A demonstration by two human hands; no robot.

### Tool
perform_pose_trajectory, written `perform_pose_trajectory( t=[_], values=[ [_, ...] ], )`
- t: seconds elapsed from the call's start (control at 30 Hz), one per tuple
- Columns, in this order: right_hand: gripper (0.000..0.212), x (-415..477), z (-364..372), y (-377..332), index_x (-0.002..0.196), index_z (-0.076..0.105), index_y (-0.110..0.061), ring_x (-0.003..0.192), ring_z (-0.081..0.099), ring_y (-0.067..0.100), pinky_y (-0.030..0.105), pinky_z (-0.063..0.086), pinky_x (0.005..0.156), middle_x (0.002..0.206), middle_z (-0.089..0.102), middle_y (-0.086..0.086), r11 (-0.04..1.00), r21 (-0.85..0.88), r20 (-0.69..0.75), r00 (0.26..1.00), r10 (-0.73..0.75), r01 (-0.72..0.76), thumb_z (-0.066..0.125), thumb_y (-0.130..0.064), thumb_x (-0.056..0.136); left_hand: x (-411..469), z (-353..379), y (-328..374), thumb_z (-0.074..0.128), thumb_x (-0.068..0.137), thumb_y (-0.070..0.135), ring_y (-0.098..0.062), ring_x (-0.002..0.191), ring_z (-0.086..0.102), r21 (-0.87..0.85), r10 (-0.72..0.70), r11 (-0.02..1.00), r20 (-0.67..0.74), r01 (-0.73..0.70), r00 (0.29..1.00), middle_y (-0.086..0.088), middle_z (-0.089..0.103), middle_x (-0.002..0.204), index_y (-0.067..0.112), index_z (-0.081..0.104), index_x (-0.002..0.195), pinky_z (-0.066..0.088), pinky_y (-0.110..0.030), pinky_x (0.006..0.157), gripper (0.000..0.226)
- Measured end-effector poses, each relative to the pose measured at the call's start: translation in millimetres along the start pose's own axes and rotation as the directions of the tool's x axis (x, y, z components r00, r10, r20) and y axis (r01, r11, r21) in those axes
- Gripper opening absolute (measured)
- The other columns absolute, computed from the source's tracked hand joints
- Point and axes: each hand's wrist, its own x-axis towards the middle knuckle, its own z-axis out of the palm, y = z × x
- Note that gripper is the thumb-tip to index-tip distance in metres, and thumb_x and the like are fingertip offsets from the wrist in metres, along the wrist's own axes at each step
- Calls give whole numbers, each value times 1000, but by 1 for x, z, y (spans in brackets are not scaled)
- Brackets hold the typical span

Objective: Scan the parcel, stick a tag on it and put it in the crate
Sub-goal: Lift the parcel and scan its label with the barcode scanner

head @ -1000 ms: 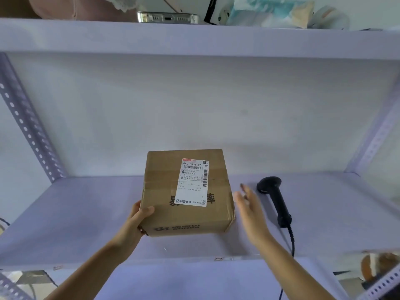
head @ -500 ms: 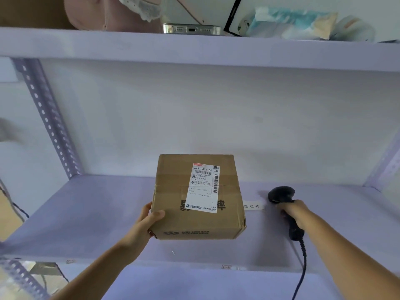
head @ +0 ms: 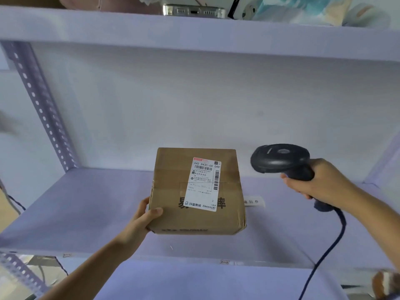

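Observation:
A brown cardboard parcel (head: 173,191) sits on the pale purple shelf (head: 75,213), with a white shipping label (head: 204,184) on its top face. My left hand (head: 145,217) grips the parcel's near left corner, thumb on top. My right hand (head: 320,182) holds a black barcode scanner (head: 279,158) by its handle, lifted off the shelf to the right of the parcel, its head pointing left toward the label. The scanner's dark cable (head: 324,254) hangs down past the shelf's front edge. No crate is in view.
A small white tag (head: 254,201) with printed characters lies on the shelf just right of the parcel. A perforated metal upright (head: 43,109) stands at the left. The upper shelf (head: 194,33) carries a phone (head: 193,10) and wrapped packets.
My right hand closed on the scanner and lifted it off the shelf, turning its head toward the parcel. My left hand stayed on the parcel's corner.

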Motion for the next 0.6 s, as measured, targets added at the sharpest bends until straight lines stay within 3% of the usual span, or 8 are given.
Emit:
perform_pose_trajectory(
  t=[0.07,0.1,0.23,0.6],
  values=[
    [17,-7,-1,-20,63,63,-34,37,47,6,21,44,40,47,59,-7,987,-143,50,997,-65,71,72,-25,76,0,0,1,65,65,52,-24,118,57,10,6,1000,6,-6,1000,0,60,130,29,40,137,46,-51,102,80],
    [25,-8,1,-27,58,59,-34,37,42,6,16,39,39,44,54,-10,977,-189,80,993,-90,104,71,-21,77,-1,1,2,65,66,52,-24,118,57,12,11,1000,8,-11,1000,0,59,131,29,39,138,47,-50,101,80],
    [39,-8,15,-40,51,53,-41,41,37,6,13,34,43,44,50,-17,937,-306,192,975,-116,171,65,-16,78,-3,1,3,65,65,52,-23,118,58,9,21,1000,7,-21,1000,0,60,132,29,38,139,47,-50,101,81],
    [36,2,35,-31,56,51,-43,44,37,7,17,29,46,51,52,-19,917,-330,260,956,-138,222,63,-21,82,-5,1,2,67,64,50,-18,114,62,-12,19,1000,-2,-19,1000,2,65,126,27,40,135,46,-39,97,80]
  ],
)
